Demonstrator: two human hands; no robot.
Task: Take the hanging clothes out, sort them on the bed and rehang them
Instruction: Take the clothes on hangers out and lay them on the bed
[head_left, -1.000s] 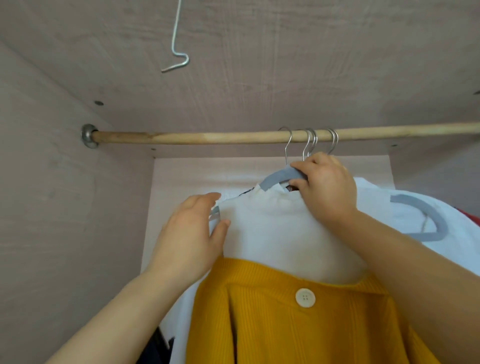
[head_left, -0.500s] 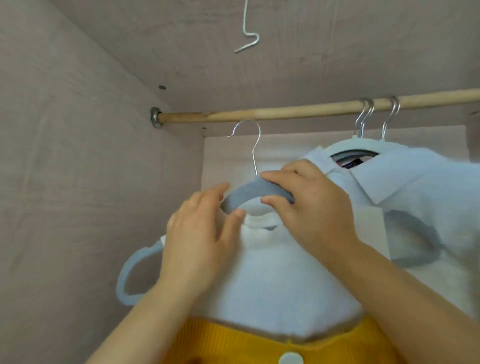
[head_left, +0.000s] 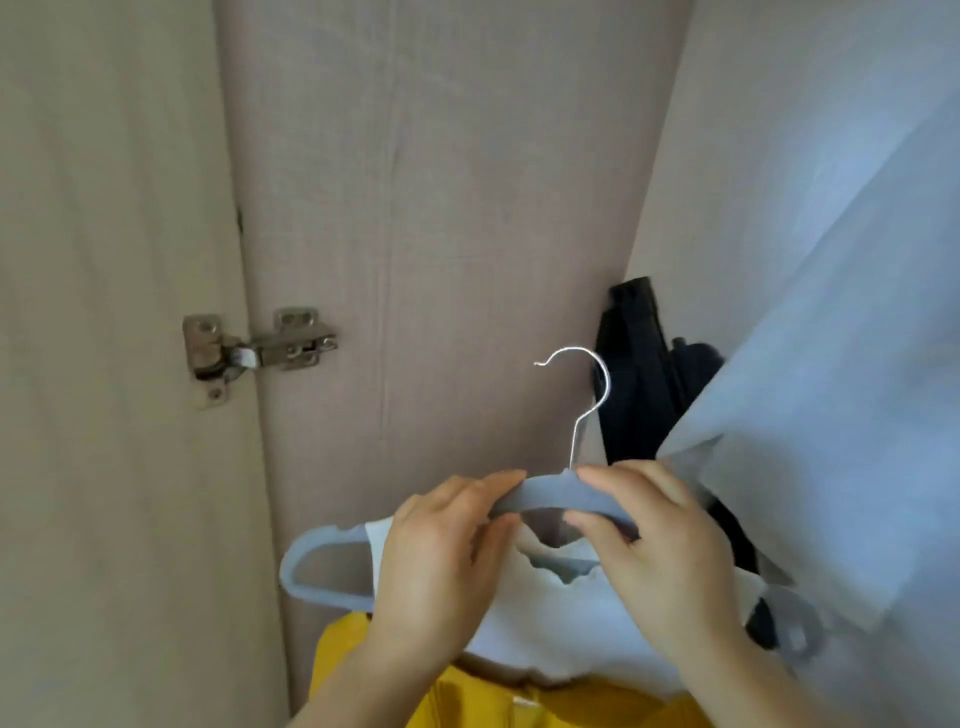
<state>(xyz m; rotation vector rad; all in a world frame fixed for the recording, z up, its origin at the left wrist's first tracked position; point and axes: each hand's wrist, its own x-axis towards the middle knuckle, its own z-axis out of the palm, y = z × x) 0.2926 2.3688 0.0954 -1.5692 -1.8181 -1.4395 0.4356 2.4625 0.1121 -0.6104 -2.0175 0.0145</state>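
The grey hanger (head_left: 550, 493) lies sideways right in front of the person, with one end to the left and the other to the right. Its metal hook (head_left: 587, 395) stands up in the middle and hangs on nothing. A white top (head_left: 545, 613) sits on the hanger, and a yellow piece of clothing (head_left: 519, 701) hangs below it.

Both hands are on the top of the hanger, one on each side of the hook, so neither hand is nearer. The left hand (head_left: 441, 561) curls its fingers over the top with the thumb under. The right hand (head_left: 654, 551) pinches it the same way. Both hands are closed snugly round the hanger, not wide.

A big white shirt (head_left: 831, 415) hangs just beside the right hand. I think the next move is to carry it all to the bed, which is not in view. The hook should go wide of the big white shirt so it does not snag.
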